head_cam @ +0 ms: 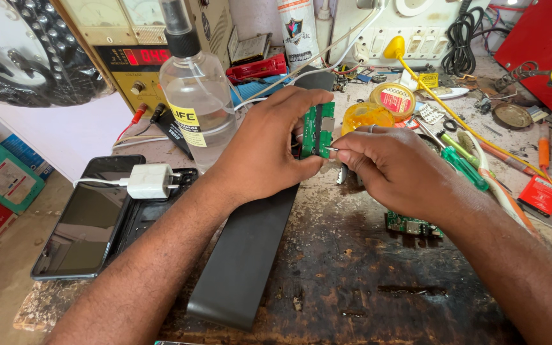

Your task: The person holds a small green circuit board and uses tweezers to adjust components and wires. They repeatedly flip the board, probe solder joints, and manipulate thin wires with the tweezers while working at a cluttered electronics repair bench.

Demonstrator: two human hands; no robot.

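My left hand (pixel 269 144) grips a small green circuit board (pixel 318 130), held upright above a long black case (pixel 250 249) that lies on the worn workbench. My right hand (pixel 394 167) pinches a thin metal tool, maybe tweezers, whose tip (pixel 331 149) touches the lower edge of that board. A second green circuit board (pixel 410 225) lies on the bench just under my right wrist.
A clear spray bottle (pixel 194 83) stands behind my left hand. A dark phone (pixel 87 217) with a white charger plug (pixel 151 181) on it lies at the left. Yellow paste tins (pixel 365 116), a green screwdriver (pixel 466 167), wires and a switchboard crowd the right and back.
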